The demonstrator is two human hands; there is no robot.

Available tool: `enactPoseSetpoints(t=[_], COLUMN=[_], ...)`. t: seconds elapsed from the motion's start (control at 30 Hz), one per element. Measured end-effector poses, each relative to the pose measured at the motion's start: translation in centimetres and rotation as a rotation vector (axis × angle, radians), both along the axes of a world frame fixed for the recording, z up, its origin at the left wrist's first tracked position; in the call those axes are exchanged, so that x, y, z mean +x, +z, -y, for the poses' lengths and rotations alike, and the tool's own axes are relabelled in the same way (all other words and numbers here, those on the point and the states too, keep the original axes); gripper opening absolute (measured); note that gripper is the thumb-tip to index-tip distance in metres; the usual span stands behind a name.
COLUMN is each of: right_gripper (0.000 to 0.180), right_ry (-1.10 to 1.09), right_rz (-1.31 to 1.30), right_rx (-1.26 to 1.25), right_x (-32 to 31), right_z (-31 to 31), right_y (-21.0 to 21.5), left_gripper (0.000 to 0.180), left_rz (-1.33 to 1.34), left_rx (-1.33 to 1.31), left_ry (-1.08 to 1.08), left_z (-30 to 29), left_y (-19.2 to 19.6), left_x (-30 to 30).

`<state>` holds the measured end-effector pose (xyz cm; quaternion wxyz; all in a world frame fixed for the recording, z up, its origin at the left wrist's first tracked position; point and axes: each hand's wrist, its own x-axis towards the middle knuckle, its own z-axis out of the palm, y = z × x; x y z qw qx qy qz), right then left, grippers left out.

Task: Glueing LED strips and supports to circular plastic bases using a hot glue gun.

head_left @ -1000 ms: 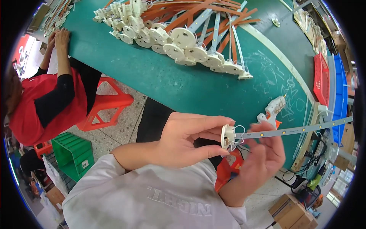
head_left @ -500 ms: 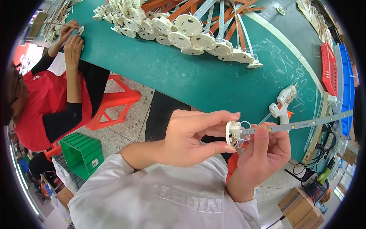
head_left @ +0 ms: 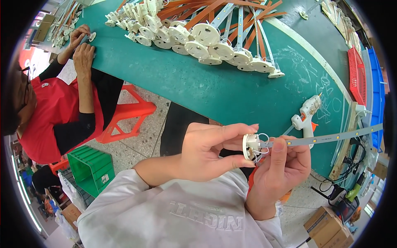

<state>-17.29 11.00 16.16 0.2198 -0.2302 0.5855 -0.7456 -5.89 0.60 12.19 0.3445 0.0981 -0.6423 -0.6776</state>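
Between thumb and fingers, my left hand [head_left: 206,151] grips a round white plastic base [head_left: 250,146] by its rim. Thin white wires loop from the base toward a narrow grey LED strip [head_left: 331,139] dotted with small yellow chips. My right hand [head_left: 283,165] pinches that strip close to the base, thumb on top and fingers beneath. The strip's far end runs off to the right and curves slightly upward. A white glue gun [head_left: 308,113] rests on the green table [head_left: 173,78] beyond my right hand.
Many similar white bases with strips [head_left: 206,35] are heaped at the table's far side. At left a co-worker in red [head_left: 62,120] handles another base. A red stool [head_left: 130,111], green crate [head_left: 90,168], red basket [head_left: 356,74] and cardboard boxes [head_left: 326,225] surround the table.
Both hands keep their hold while the base and strip shift slightly left. The base has turned a little, showing more of its inner side. The whole view has also shifted slightly.
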Motion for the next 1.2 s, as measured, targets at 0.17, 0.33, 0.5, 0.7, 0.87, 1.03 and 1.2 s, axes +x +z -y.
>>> enactPoseSetpoints(t=[0.17, 0.33, 0.5, 0.7, 0.87, 1.03, 1.2], right_gripper=[0.008, 0.017, 0.052, 0.063, 0.063, 0.064, 0.066], right_ry=[-0.03, -0.008, -0.09, 0.063, 0.119, 0.16, 0.173], right_rz=[-0.061, -0.221, -1.198, -1.066, -1.051, -1.099, -1.151], right_rx=[0.036, 0.238, 0.907, 1.224, 1.357, 1.352, 1.327], right_x=[-0.9, -2.8, -10.1, -10.1, -10.9, -11.7, -11.5], right_z=[1.0, 0.9, -5.1, -4.7, -3.4, -2.9, -2.8], right_y=[-0.3, 0.1, -1.3, -0.6, -0.3, -0.9, -0.9], left_gripper=[0.052, 0.047, 0.045, 0.044, 0.044, 0.043, 0.042], left_rz=[0.038, -0.045, -0.039, -0.085, -0.102, -0.134, -0.15], left_rx=[0.048, 0.506, 0.3, -0.031, 0.088, 0.13, 0.124], left_ry=[-0.058, 0.009, -0.03, 0.007, -0.02, -0.045, -0.066], left_z=[1.0, 0.1, 1.5, 6.1, 6.9, 7.3, 7.5], left_y=[0.4, 0.8, -1.6, -2.2, -4.4, -5.0, -5.2], left_x=[-0.5, -0.2, 0.1, -0.5, -2.0, -2.1, -1.8])
